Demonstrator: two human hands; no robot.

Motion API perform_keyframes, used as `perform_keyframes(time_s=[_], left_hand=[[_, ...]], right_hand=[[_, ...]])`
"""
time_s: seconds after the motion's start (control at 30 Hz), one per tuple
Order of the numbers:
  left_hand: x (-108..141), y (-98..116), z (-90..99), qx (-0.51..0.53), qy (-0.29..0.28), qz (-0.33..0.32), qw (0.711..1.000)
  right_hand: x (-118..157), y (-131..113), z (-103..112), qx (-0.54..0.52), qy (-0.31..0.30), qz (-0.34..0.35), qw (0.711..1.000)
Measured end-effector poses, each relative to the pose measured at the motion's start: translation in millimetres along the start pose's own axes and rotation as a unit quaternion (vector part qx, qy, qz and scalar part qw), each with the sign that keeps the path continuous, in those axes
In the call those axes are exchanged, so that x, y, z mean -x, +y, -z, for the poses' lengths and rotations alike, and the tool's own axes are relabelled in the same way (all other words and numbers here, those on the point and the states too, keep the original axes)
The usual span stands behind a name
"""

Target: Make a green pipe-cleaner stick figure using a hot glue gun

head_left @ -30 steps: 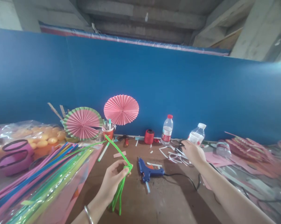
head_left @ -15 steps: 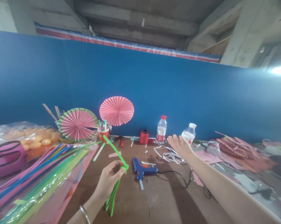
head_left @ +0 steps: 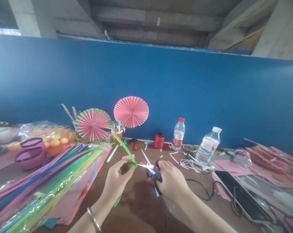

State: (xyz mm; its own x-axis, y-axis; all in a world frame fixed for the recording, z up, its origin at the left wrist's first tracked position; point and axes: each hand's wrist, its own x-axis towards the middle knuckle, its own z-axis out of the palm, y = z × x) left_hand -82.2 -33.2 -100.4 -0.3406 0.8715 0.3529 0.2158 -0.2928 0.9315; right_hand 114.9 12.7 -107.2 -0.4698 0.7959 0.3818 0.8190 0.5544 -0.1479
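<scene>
Green fuzzy stems (head_left: 125, 148), pinched in my left hand (head_left: 117, 176), seemingly for steadiness, beside black-handled metal scissors (head_left: 150, 166) my right hand (head_left: 172, 178) grips.

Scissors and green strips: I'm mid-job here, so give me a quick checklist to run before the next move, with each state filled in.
1. Left hand grips the green strips: ok.
2. Right hand holds the scissors, blades apart: ok.
3. Blade tips well clear of the left hand: not ok, one tip is right by its thumb.
4. Area around the blades free of other tools: not ok, the blue glue gun shows behind the scissors, partly covered.
5. Full length of the strips visible: not ok, the left hand hides part.
6. Blade touching the strips: cannot tell.
</scene>
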Motion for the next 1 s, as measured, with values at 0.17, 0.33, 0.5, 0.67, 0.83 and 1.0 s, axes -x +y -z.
perform_keyframes(time_s=[0.17,0.33,0.5,0.67,0.83,1.0], left_hand=[[1,-1,-0.4,-0.064,-0.024,-0.012,0.998],[5,-3,-3.3,-0.126,-0.058,-0.018,0.99],[6,-2,-7.2,-0.13,-0.085,-0.024,0.987],[6,-7,-8.1,-0.138,-0.088,-0.022,0.986],[6,-8,-7.5,-0.131,-0.093,-0.005,0.987],[6,-8,-6.6,-0.135,-0.096,0.001,0.986]], right_hand=[[4,-11,-9,-0.005,-0.038,-0.019,0.999],[7,-13,-13,0.001,-0.067,-0.025,0.997],[8,-14,-15,0.021,-0.082,-0.023,0.996],[8,-14,-18,0.011,-0.118,-0.038,0.992],[9,-14,-19,-0.023,-0.142,-0.037,0.989],[9,-14,-20,-0.037,-0.134,-0.041,0.989]])
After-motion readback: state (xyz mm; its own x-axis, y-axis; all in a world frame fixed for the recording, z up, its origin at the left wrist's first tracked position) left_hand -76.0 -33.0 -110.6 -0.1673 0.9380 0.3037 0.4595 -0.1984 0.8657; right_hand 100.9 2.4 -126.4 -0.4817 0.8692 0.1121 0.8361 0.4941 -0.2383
